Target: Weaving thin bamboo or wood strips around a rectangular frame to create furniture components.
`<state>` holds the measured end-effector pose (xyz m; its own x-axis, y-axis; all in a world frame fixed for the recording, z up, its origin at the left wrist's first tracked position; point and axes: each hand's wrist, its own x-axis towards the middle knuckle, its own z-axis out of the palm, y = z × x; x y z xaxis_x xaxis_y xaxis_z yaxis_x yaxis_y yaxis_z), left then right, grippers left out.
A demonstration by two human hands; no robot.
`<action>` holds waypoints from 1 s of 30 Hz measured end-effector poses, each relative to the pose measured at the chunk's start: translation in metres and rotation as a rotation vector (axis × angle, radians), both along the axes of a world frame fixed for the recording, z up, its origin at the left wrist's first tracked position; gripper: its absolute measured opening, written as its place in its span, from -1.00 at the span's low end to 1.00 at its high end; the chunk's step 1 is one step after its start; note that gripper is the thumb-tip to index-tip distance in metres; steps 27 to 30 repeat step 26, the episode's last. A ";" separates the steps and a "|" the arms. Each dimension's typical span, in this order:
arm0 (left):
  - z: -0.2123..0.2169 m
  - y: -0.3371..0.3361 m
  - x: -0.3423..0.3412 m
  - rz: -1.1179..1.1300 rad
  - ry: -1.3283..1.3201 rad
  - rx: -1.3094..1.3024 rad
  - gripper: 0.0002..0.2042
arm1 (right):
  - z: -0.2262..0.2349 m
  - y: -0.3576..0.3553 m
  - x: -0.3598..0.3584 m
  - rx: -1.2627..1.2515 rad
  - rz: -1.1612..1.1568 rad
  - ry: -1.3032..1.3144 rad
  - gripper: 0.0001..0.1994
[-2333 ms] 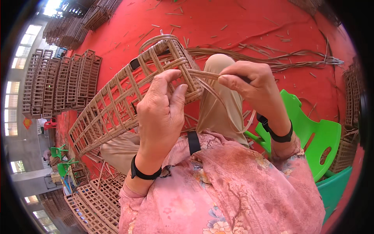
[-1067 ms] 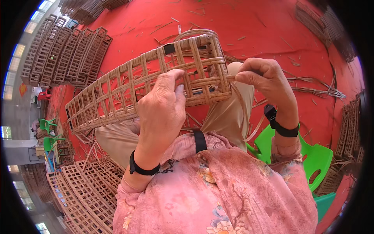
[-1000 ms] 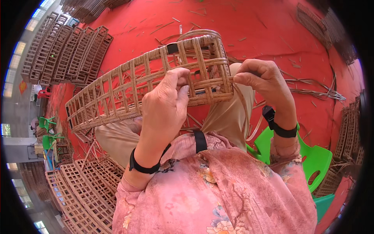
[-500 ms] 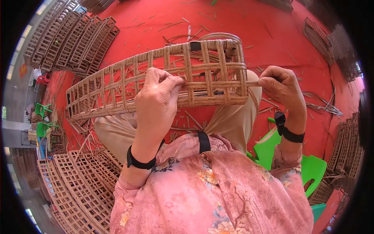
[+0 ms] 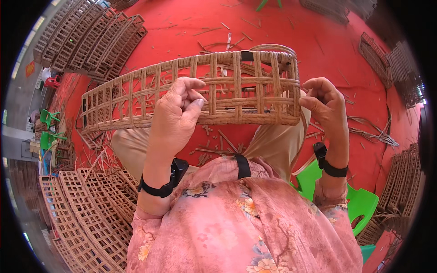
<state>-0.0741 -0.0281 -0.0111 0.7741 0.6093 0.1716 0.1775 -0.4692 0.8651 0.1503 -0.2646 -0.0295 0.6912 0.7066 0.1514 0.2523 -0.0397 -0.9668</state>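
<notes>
A long openwork basket frame (image 5: 223, 119), woven from brown rattan-like strips, lies across my knees, its squared end to the right. My left hand (image 5: 177, 109) is at the near side of the lattice, thumb and forefinger apart with nothing visible between them. By the right end of the frame is my right hand (image 5: 325, 100), its fingers curled but thumb and forefinger apart; the thumb tip is close to the corner. A flat horizontal strip (image 5: 248, 99) runs through the uprights between the hands. A black band (image 5: 246, 56) wraps the far rim.
Stacked woven frames (image 5: 91, 41) stand at far left, with more frames (image 5: 86, 214) at near left. Green chairs (image 5: 359, 207) stand at near right and left. Cut strips (image 5: 373, 129) and scraps litter the red floor (image 5: 327, 54).
The strip end that stuck out past the right corner in my right hand no longer shows there. Both hands have loosened their pinch. The frame appears slightly farther right in view.
</notes>
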 end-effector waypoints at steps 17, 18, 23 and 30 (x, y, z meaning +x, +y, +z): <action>-0.006 0.018 -0.028 0.218 -0.002 0.514 -0.80 | 0.003 -0.002 0.010 -0.132 0.032 -0.011 -0.82; -0.008 0.018 -0.030 0.248 0.001 0.511 -0.76 | 0.003 0.000 0.004 -0.039 -0.040 -0.039 -0.77; -0.002 0.025 -0.037 0.185 0.085 0.340 -0.70 | -0.003 0.004 -0.003 -0.028 -0.052 0.058 -0.67; -0.002 0.043 -0.044 0.058 0.101 0.015 -0.67 | -0.016 0.000 0.003 0.016 -0.049 0.050 -0.66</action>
